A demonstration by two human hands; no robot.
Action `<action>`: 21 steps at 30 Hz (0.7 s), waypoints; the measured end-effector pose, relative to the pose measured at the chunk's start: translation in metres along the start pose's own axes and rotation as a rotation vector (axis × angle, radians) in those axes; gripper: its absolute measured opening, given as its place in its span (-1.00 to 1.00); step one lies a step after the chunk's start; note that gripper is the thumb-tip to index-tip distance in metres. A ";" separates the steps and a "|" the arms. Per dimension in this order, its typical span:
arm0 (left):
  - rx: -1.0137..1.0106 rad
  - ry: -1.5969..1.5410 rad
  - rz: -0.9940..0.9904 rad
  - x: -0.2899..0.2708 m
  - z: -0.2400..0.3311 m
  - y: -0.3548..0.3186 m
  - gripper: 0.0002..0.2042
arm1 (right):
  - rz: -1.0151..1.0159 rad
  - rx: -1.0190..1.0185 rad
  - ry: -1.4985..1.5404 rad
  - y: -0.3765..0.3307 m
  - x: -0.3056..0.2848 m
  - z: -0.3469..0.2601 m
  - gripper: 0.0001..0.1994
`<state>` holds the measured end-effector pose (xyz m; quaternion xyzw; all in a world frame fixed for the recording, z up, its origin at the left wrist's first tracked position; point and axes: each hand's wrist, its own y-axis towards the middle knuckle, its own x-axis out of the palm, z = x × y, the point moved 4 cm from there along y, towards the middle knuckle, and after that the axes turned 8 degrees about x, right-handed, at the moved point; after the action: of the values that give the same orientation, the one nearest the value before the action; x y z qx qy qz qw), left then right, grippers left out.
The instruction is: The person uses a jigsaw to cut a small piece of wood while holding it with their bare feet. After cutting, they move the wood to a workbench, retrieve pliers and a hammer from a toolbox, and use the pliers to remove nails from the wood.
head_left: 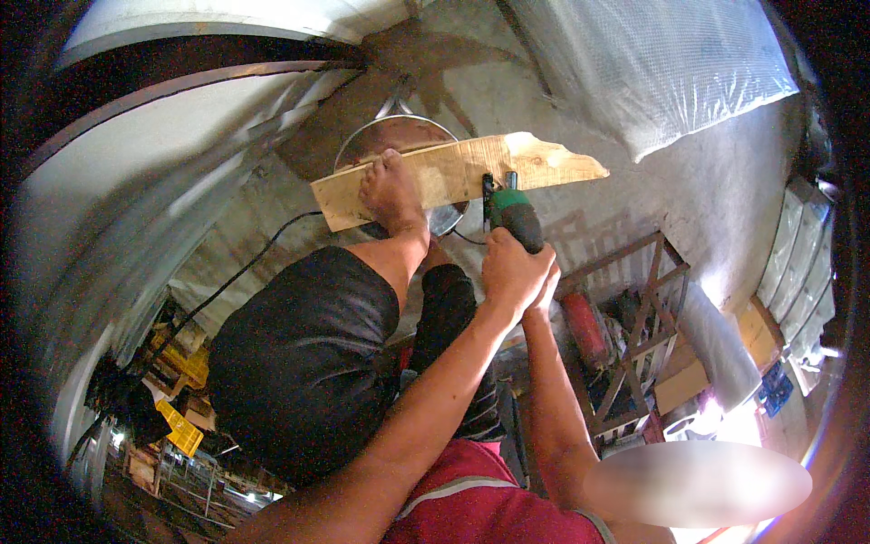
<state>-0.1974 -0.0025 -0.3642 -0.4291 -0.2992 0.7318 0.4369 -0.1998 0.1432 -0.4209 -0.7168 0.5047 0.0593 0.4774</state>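
A green and black jigsaw [518, 218] stands against the near edge of a wooden plank [453, 172], its metal base plate along the wood. My left hand [513, 272] is closed around the tool's rear body. My right hand [545, 295] wraps it from the other side, partly hidden behind the left. The plank's right end is cut to an uneven, tapering shape. A bare foot [391, 195] presses on its left part. Beneath the plank is a round metal-rimmed drum or stool [399, 127]; the plank covers much of it. The blade cannot be made out.
A black cord [249, 260] runs from the lower left to the plank. On the right stand a rusty metal frame [634, 335] and a red cylinder [584, 328]. Bubble wrap [671, 72] hangs at the upper right. Yellow crates [181, 428] lie at the lower left.
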 end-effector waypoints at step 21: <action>-0.018 -0.028 0.010 -0.007 0.008 0.003 -0.32 | -0.005 -0.012 -0.125 0.001 -0.007 -0.029 -0.78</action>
<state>-0.2039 -0.0104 -0.3609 -0.4240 -0.3099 0.7371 0.4252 -0.2155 0.1258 -0.4017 -0.7159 0.4717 0.1061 0.5038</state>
